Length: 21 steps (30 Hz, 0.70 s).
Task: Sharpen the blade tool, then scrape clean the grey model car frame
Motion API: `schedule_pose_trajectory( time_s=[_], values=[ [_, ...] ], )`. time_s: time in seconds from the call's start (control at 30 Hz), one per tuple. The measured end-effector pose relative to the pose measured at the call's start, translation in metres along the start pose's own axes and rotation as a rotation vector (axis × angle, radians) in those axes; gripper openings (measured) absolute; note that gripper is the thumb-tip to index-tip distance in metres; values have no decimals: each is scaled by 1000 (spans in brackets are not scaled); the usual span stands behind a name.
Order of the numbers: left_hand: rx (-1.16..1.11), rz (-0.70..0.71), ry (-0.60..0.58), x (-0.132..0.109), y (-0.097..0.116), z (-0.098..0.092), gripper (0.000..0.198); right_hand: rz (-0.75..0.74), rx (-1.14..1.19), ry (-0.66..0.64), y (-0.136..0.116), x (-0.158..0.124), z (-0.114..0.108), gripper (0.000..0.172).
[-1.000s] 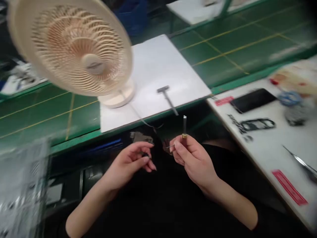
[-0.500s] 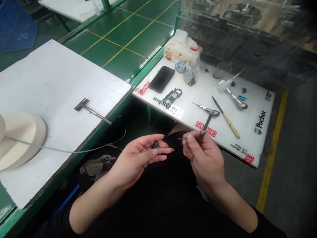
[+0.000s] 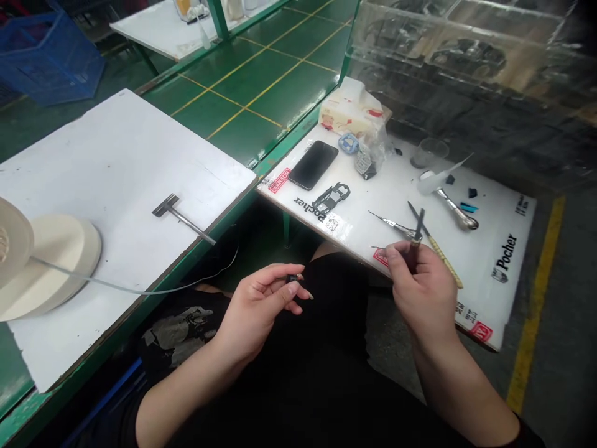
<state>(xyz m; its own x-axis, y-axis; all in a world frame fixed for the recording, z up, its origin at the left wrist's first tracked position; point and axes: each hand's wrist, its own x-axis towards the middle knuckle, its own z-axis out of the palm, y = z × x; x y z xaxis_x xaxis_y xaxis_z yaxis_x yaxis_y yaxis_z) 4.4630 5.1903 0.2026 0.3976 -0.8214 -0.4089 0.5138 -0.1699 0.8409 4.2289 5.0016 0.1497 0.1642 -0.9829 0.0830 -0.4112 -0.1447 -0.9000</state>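
Note:
Over my lap, my left hand (image 3: 263, 305) pinches a small black part (image 3: 293, 278) between thumb and fingers; the fingers cover most of it. My right hand (image 3: 425, 283) is closed around a flat-bladed tool (image 3: 418, 233) with a dark brown handle, its blade pointing up. A thin dark tip (image 3: 379, 248) sticks out leftward from the same hand; what it belongs to is hidden. My right hand is at the near edge of the small white table, in front of metal tweezers (image 3: 394, 224) and a yellow-handled pointed tool (image 3: 436, 246). The two hands are apart.
On the right table (image 3: 489, 280) lie a phone (image 3: 313, 164), a dark car-shaped part (image 3: 332, 198), a tissue pack (image 3: 352, 112), a white-nozzled bottle (image 3: 431, 182) and a clear cup (image 3: 430, 152). The left table (image 3: 93, 168) bears a T-shaped metal tool (image 3: 181, 218) and a cream spool (image 3: 69, 261).
My right hand has moved right, away from my left hand, with the flat-bladed tool still in it. My left hand has turned slightly, still pinching the black part. The view has shifted a little.

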Motion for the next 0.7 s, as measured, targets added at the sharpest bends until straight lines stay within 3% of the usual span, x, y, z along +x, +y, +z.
schedule_pose_trajectory(
  time_s=[0.23, 0.37, 0.53, 0.7],
  values=[
    [-113, -81, 110, 19, -8, -7, 43, -205, -265, 49, 6, 26, 7, 29],
    [-297, -219, 0, 37, -11, -9, 47, -292, -306, 64, 12, 28, 11, 29],
    [-368, -275, -127, 39, -8, 1, 49, -273, -288, 53, 18, 28, 7, 28],
    [-412, -239, -235, 39, -1, 11, 45, -153, -103, 54, -10, 9, 8, 28]
  ],
)
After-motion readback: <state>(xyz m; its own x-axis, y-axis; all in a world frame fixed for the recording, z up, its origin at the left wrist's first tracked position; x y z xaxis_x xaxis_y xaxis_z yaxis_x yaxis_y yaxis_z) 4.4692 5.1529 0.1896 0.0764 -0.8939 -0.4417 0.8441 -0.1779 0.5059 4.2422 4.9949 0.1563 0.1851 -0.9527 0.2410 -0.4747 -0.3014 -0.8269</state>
